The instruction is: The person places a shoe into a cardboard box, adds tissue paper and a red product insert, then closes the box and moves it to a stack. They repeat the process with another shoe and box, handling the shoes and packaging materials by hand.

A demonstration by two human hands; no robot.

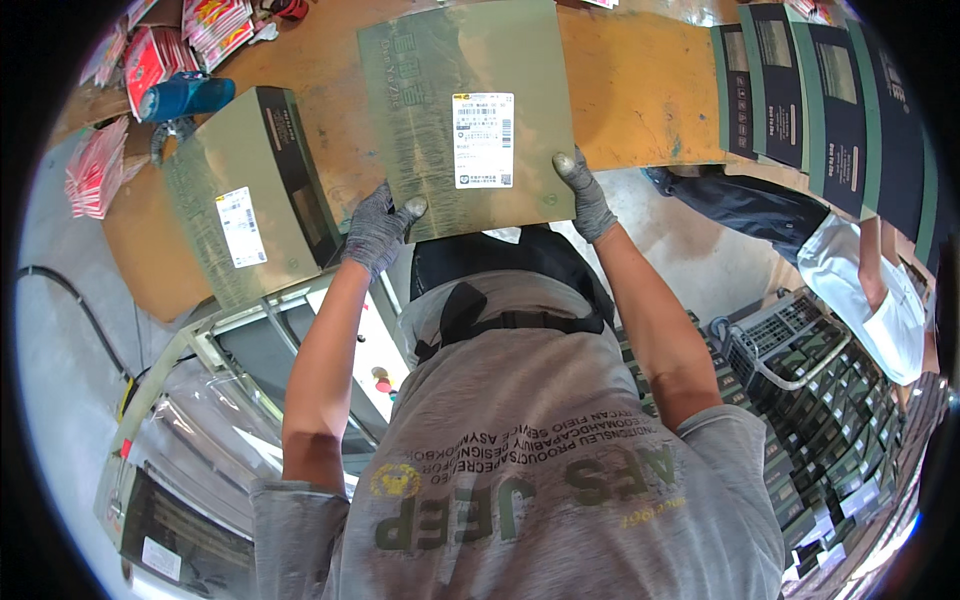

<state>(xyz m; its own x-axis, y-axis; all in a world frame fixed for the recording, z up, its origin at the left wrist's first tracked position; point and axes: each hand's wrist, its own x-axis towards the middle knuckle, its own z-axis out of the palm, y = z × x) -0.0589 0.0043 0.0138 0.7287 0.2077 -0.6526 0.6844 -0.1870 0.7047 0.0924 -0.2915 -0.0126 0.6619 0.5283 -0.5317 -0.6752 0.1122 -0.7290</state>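
A: Looking down from the head camera, what do the two hands have?

B: One olive-green box (pixel 430 125) between them. The left hand (pixel 380 230), in a grey glove, grips its lower left corner, thumb lying on the top face. The right hand (pixel 587 197), gloved alike, holds the right edge near the lower corner, thumb also on top.

A: And the fingers underneath?

B: Partly hidden; I can't tell how far they reach below.

A: Where exactly is the box?

B: Straight in front of the person's body, over the near edge of the worn orange-brown table (pixel 645 80). Whether it rests there or is lifted, I can't tell. A white label (pixel 484 140) sits on its upper face.

A: What's around it?

B: To the left, a second green box (pixel 255 170) with a dark side and its own label. Beyond that, a blue bottle (pixel 187 97) and red-and-white packets (pixel 160 70). At right, a row of dark boxes (pixel 840 110) with green edges. Below those, a co-worker in a white shirt (pixel 860 280), near a grey basket (pixel 790 345).
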